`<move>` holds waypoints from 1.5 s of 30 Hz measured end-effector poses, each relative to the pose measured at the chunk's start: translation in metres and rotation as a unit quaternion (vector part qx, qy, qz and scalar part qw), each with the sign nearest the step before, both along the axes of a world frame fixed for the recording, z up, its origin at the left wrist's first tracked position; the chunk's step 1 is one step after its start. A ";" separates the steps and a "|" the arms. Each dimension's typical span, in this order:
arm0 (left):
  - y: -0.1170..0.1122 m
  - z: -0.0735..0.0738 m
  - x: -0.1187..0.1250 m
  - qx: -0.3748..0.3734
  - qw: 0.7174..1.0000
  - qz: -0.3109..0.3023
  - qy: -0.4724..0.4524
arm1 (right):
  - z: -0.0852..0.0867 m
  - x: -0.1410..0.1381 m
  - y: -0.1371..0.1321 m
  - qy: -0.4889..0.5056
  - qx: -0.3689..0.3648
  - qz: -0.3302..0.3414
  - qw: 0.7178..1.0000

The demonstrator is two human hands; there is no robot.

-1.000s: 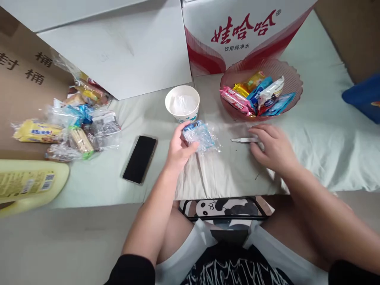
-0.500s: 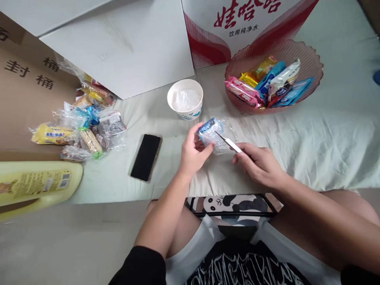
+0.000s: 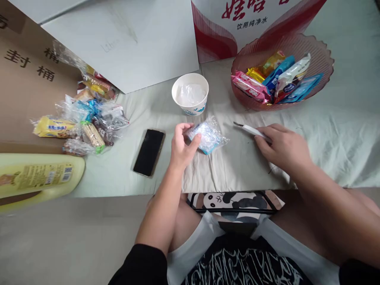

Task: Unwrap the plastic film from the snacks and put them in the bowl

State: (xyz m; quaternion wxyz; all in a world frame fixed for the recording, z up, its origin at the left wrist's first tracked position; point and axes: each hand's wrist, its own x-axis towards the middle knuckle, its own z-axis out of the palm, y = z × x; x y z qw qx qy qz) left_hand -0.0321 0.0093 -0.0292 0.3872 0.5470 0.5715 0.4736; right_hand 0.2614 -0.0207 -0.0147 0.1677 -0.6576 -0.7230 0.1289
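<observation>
My left hand (image 3: 182, 146) is closed on a small blue packet in clear plastic wrap (image 3: 206, 136), with the thumb over its near left side. The loose wrap spreads to the right, just above the cloth. To the right, my right hand (image 3: 283, 146) grips a slim white-handled tool with a dark narrow tip (image 3: 252, 130). Its tip points left toward the packet, a short gap apart from it. I cannot make out the tool's exact kind. Behind the packet stands a white paper cup (image 3: 192, 107) with crumpled clear plastic inside.
A pink ribbed bowl (image 3: 322, 71) of wrapped snacks is at the back right. A phone (image 3: 149, 152) lies left of my left hand. Wrapped snacks (image 3: 86, 122) are piled beside a cardboard box (image 3: 26, 91). White boxes (image 3: 133, 47) stand behind; a yellow jug (image 3: 41, 174) lies left.
My right hand has drawn the tool away from the packet to the right. The packet has turned in my left hand, its wrapped face now showing more. The view has shifted slightly.
</observation>
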 end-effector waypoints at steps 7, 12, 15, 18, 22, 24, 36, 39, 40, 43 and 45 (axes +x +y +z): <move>-0.005 0.007 -0.006 0.040 0.980 -0.102 0.164 | -0.008 -0.008 -0.002 0.054 0.072 0.063 0.994; -0.015 0.013 0.015 -0.136 0.982 -0.092 -0.096 | -0.009 -0.028 -0.011 0.160 0.014 0.202 0.966; -0.018 0.019 0.029 -0.229 0.944 -0.096 -0.219 | -0.009 -0.034 -0.015 0.202 0.004 0.255 0.945; -0.015 0.023 0.035 -0.258 0.923 -0.025 -0.284 | -0.012 -0.037 -0.017 0.210 0.021 0.228 0.950; -0.012 0.024 0.032 -0.276 0.908 0.021 -0.316 | -0.018 -0.038 -0.016 0.196 0.041 0.215 0.956; -0.012 0.024 0.030 -0.283 0.906 0.026 -0.313 | -0.020 -0.039 -0.013 0.200 0.066 0.216 0.954; -0.003 0.013 0.000 -0.139 0.984 0.045 -0.105 | -0.016 -0.026 -0.006 0.168 0.180 0.195 0.949; 0.000 0.007 -0.015 -0.122 0.992 0.042 0.003 | -0.015 -0.017 -0.003 0.175 0.168 0.136 0.961; 0.001 0.005 -0.019 -0.117 0.991 0.049 0.040 | -0.015 -0.014 -0.002 0.177 0.169 0.115 0.963; 0.000 0.005 -0.029 -0.062 0.992 0.073 0.087 | -0.009 -0.010 -0.003 0.190 0.184 0.113 0.958; -0.004 0.011 -0.030 0.024 0.997 0.007 0.080 | -0.005 -0.015 -0.007 0.204 0.179 0.190 0.943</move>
